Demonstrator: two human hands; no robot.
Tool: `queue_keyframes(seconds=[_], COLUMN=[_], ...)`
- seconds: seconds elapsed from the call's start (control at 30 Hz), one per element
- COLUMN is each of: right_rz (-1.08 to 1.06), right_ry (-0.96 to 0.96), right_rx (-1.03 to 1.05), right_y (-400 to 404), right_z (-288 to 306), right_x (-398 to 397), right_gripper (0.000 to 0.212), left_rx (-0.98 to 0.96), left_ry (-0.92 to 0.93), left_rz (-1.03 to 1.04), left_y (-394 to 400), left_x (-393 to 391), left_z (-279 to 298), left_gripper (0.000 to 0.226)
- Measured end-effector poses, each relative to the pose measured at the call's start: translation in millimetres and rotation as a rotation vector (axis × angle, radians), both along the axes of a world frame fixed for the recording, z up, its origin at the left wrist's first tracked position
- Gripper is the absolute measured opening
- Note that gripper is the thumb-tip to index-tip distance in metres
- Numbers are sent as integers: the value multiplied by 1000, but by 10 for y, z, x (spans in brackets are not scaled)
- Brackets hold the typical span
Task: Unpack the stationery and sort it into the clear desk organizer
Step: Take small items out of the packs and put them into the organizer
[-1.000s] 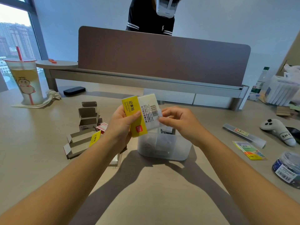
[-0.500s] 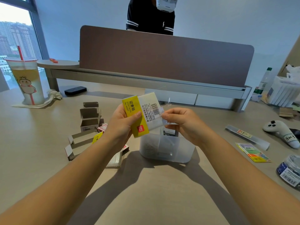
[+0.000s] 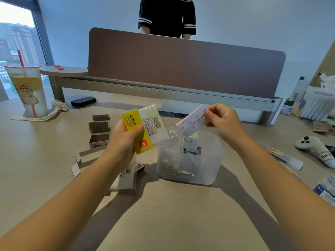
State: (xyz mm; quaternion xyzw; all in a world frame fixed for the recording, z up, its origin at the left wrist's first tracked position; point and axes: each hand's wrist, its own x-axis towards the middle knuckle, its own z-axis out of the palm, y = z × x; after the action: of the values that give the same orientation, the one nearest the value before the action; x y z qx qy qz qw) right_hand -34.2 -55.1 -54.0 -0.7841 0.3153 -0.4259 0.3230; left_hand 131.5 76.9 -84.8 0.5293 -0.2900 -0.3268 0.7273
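My left hand (image 3: 125,140) grips a yellow-and-white sticky-note pack (image 3: 145,126) by its yellow end, tilted above the desk. My right hand (image 3: 223,120) pinches a pale pad of sticky notes (image 3: 193,122) by its upper end, drawn out of the pack's clear open wrapper (image 3: 171,132). The pad slants down over the clear desk organizer (image 3: 208,171), which stands on the desk between my forearms. Inside the organizer I see metal clips and small packets in separate compartments.
Several opened cardboard boxes (image 3: 98,133) lie left of the organizer. A drink cup (image 3: 27,91) stands far left, a black device (image 3: 83,101) behind it. At right lie a long clear packet (image 3: 282,154), a white controller (image 3: 315,149) and a round tub (image 3: 326,189). A person (image 3: 166,15) stands behind the divider.
My right hand has pulled the pale pad out of the pack and moved right and up. The left hand keeps holding the pack, now tilted a little more.
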Motion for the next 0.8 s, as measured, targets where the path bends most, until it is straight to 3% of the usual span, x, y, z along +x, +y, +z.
queue_keyframes(seconds=[0.4,0.8], right_rz=[46,28], right_ry=[471,464], right_rx=[33,-149], right_y=[-310,-342], right_z=[61,1], right_x=[61,161], right_gripper=[17,13], left_rx=[29,40], left_ry=[18,22], left_rz=[13,13], left_y=[-66,-100], left_x=[93,121], left_z=[-53,-95], left_gripper=[25,29])
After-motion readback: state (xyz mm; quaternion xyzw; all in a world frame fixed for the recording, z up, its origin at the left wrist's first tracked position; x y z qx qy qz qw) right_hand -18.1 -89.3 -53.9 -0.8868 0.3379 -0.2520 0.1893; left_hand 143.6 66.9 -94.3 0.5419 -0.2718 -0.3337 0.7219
